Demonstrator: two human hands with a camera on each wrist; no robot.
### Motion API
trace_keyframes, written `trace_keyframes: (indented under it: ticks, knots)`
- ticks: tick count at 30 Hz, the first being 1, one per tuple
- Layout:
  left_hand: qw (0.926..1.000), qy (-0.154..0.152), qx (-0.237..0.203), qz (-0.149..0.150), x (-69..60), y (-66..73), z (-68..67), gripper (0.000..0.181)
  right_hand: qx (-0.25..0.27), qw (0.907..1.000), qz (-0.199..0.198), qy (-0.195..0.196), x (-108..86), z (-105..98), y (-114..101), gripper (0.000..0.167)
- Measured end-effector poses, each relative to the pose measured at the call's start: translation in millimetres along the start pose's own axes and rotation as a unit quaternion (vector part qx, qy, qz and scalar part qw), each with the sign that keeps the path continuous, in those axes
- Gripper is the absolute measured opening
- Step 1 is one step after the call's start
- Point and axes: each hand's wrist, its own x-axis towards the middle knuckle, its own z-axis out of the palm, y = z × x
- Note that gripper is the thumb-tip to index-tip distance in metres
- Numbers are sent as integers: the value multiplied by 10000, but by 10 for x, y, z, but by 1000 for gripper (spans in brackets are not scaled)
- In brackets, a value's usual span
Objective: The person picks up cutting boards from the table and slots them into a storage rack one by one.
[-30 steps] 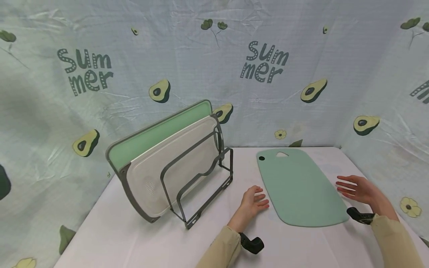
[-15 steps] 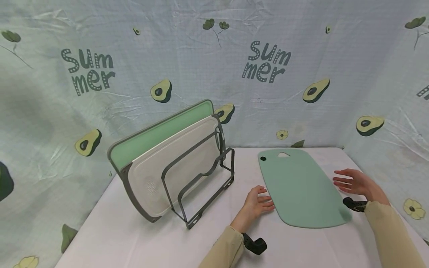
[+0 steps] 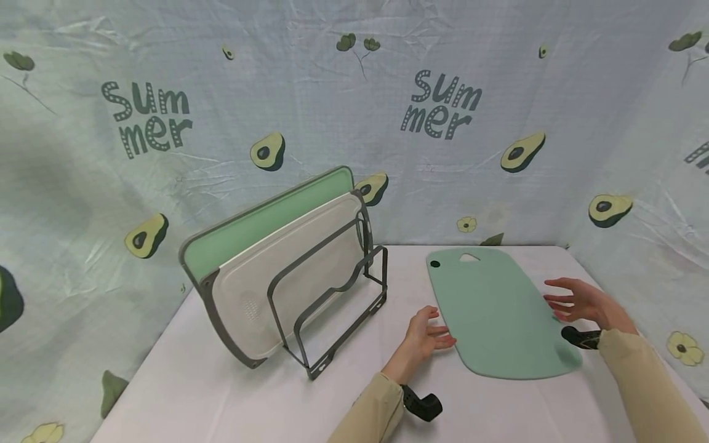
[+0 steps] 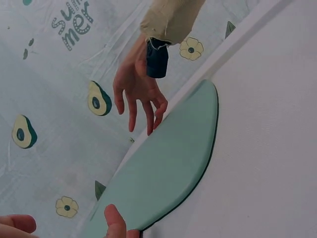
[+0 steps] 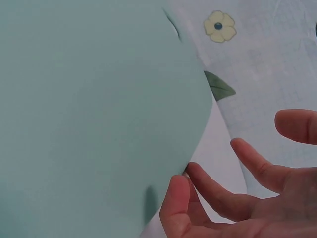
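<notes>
A pale green cutting board point(image 3: 501, 314), with a handle hole and a dark round spot at its far end, lies flat on the table. At its left edge is my left hand point(image 3: 422, 339), fingers apart and fingertips touching or very near the rim. My right hand point(image 3: 589, 303) is at the opposite edge. In the right wrist view, its loosely spread fingers point(image 5: 218, 198) come up to the board's rim, with the lowest fingertips right at it; whether they reach beneath is hidden. Neither hand grips the board.
Left of my left hand stands a dark wire rack point(image 3: 332, 289). In it lean a white cutting board point(image 3: 299, 264) with grey corners and a green one point(image 3: 271, 221) with a grey rim. A patterned cloth point(image 3: 332, 104) hangs behind the table point(image 3: 232, 406).
My right hand has moved left to the cutting board's right edge. My left hand has shifted slightly right, up to the left edge. The board lies where it was.
</notes>
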Motion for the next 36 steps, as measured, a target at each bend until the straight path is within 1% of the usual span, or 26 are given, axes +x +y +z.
trace_keyframes:
  ticks: [5, 7, 9, 12, 14, 16, 18, 21, 22, 23, 26, 29, 30, 32, 34, 36]
  knots:
    - [9996, 258, 130, -59, -25, 10, -17, 46, 84, 9999, 88, -45, -5, 34, 43, 32]
    - [9990, 340, 284, -56, -41, 24, -32, 44, 107, 9999, 104, -80, -17, 40, 73, 31]
    - [9978, 408, 529, -39, -57, 42, -50, 42, 68, 9999, 124, -78, -28, 49, 100, 30]
    - [9958, 449, 799, -53, -69, 85, -89, 38, -63, 9999, 92, -90, -42, 76, 136, 28]
    - [9947, 405, 943, -111, -66, 124, -122, 34, -185, 9998, 61, -73, -53, 107, 150, 26]
    - [9931, 299, 1123, -159, -56, 173, -163, 29, -236, 9996, 4, -137, -63, 144, 159, 24]
    - [9897, 188, 1409, -185, -47, 232, -208, 22, -195, 9994, -16, -269, -73, 180, 157, 23]
    - [9833, 42, 1811, -181, -48, 328, -273, 13, -177, 9981, -32, -592, -90, 218, 142, 25]
    - [9821, -2, 1876, -194, -55, 359, -292, 11, -173, 9973, -35, -716, -95, 226, 134, 27]
    - [9812, -47, 1915, -218, -65, 388, -310, 9, -198, 9965, -30, -817, -98, 230, 126, 28]
    - [9818, -268, 1865, -234, -96, 449, -354, 4, -328, 9938, -17, -1060, -102, 234, 110, 31]
    - [9818, -539, 1814, -184, -140, 469, -395, 4, -376, 9907, 41, -1307, -97, 224, 114, 34]
    - [9807, -621, 1845, -153, -154, 468, -410, 8, -375, 9889, 69, -1437, -96, 217, 121, 35]
    - [9771, -781, 1976, -84, -185, 460, -451, 25, -371, 9835, 132, -1768, -94, 201, 142, 40]
    - [9722, -943, 2145, -25, -209, 451, -498, 44, -336, 9756, 215, -2161, -87, 182, 167, 45]
    - [9666, -1159, 2287, 11, -224, 449, -553, 54, -326, 9670, 295, -2511, -79, 168, 190, 49]
